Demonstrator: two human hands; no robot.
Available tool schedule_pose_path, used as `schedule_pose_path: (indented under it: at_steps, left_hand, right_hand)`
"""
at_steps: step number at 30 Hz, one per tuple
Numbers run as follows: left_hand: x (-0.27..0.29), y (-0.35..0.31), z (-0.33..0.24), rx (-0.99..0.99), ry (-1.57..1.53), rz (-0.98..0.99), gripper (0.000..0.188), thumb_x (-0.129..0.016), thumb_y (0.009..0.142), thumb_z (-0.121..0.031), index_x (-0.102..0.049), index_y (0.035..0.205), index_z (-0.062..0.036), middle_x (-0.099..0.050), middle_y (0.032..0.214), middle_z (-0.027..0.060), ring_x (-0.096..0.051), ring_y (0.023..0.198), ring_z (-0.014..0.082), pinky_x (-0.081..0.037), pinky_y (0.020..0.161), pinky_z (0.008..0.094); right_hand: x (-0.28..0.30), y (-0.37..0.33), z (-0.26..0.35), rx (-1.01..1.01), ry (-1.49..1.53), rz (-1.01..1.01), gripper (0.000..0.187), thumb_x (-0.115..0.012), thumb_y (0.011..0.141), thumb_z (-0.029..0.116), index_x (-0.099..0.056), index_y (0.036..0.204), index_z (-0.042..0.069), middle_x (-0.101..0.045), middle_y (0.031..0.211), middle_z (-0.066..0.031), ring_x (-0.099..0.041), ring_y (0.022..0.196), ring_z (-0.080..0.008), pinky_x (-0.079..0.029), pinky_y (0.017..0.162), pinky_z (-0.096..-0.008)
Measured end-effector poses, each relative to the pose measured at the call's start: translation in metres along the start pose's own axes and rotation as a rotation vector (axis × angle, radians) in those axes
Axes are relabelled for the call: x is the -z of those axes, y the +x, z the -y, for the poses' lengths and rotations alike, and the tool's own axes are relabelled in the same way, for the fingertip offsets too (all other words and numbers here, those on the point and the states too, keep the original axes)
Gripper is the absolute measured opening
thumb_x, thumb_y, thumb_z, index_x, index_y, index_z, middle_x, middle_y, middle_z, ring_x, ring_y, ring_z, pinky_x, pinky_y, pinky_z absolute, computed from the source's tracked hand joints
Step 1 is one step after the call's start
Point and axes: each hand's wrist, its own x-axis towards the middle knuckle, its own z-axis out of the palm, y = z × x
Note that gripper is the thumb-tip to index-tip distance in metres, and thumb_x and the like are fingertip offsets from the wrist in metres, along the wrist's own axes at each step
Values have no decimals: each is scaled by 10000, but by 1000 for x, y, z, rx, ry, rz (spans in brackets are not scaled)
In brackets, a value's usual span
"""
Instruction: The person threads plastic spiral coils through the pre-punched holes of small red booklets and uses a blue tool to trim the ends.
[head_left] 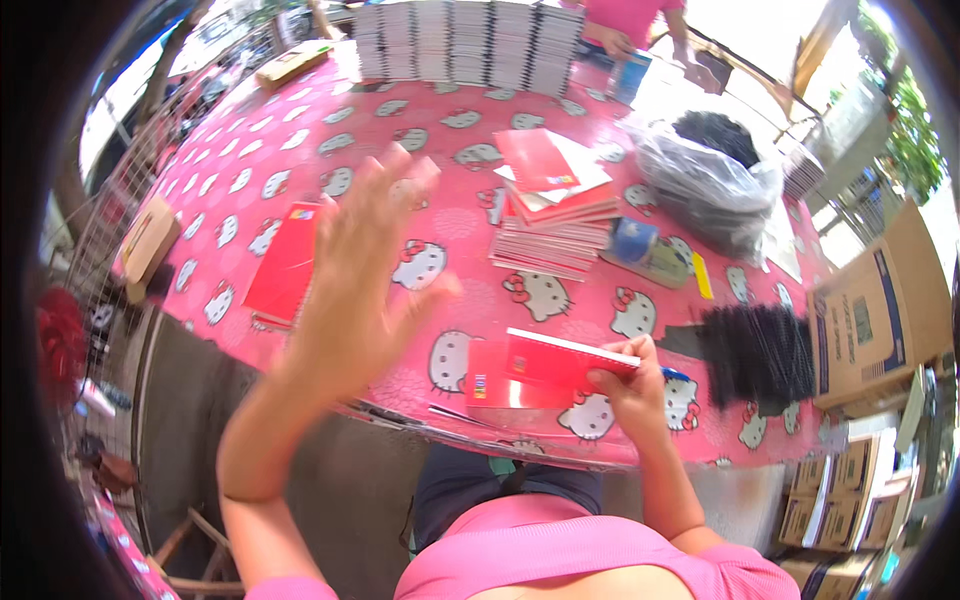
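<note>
My right hand point(634, 388) grips a thin red notebook point(555, 362) by its right end, just above the near edge of the table. Under it lies a shiny red cover point(490, 385), partly hidden. My left hand point(362, 265) is raised over the table with fingers spread, holding nothing; motion blurs its fingertips. Beside that hand, a small pile of red notebooks point(278, 268) is partly covered by the forearm. Farther out stands an uneven stack of red notebooks point(545, 245), with a loose red cover point(538, 160) and white sheets on top.
Black binding coils point(758, 352) lie at the right, near a cardboard box point(875, 310). Behind them sits a plastic bag point(700, 190) of black material. A yellow strip point(702, 275) lies closer in. Tall notebook stacks point(455, 45) line the far edge, where another person holds a blue booklet point(628, 78).
</note>
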Motion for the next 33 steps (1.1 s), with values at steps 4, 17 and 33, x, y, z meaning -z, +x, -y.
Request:
schedule_pose_path:
  at_steps: [4,17,33]
  left_hand:
    - [-75,-34,-73,-172,-69,182,514,-653,851,-241,-508,1325,-103,-476,1376,159,-442,1293,313,-160,1125,538]
    - [-132,-45,-71,22,-347,55,146,-688,813,-125,-670,956,-101,-671,893,-5,-619,873,181,-312,995,419]
    - [-140,-63,-70,80,-321,-144,119,-708,787,-227,-743,898,-204,-667,869,-88,-564,1023,209,-101,1043,575]
  right_hand:
    - [-30,-8,-10,135,-274,92,350,-660,791,-79,-348,832,74,-571,854,-92,-541,686,-126,-458,560,-281]
    - [157,47,-17,35,-1338,-177,169,-647,807,71,-638,970,24,-617,968,-152,-617,897,-332,-492,757,-430]
    - [39,2,42,306,-468,307,214,-749,741,19,-716,952,42,-617,834,-87,-597,737,-159,-464,602,-283]
